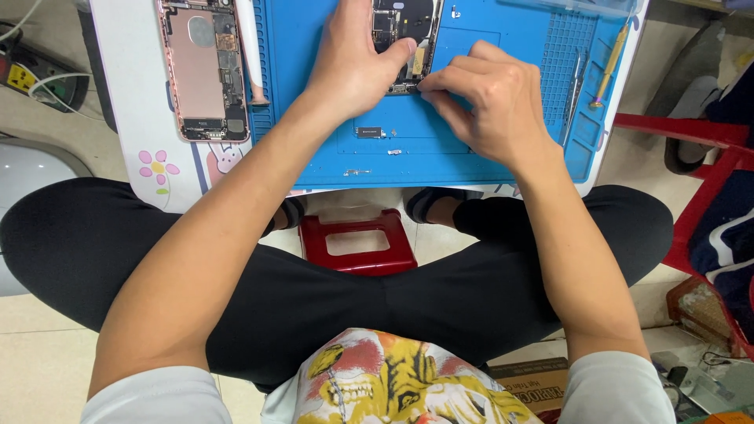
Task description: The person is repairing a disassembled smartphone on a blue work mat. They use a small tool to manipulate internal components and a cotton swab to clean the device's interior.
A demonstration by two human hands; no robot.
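Two hands meet over an opened phone (pixel 404 39) lying at the far middle of a blue work mat (pixel 306 47). The left hand (pixel 353 67) lies flat on the phone, fingers together and thumb pressing its near edge. The right hand (pixel 487 102) is curled, fingertips pinched at the phone's near right corner; whether they grip anything I cannot tell. A second phone chassis (pixel 203 67), pink and gutted, lies to the far left on the white table (pixel 133 126). Tweezers (pixel 576 86) and a yellow screwdriver (pixel 609 67) rest at the mat's right edge.
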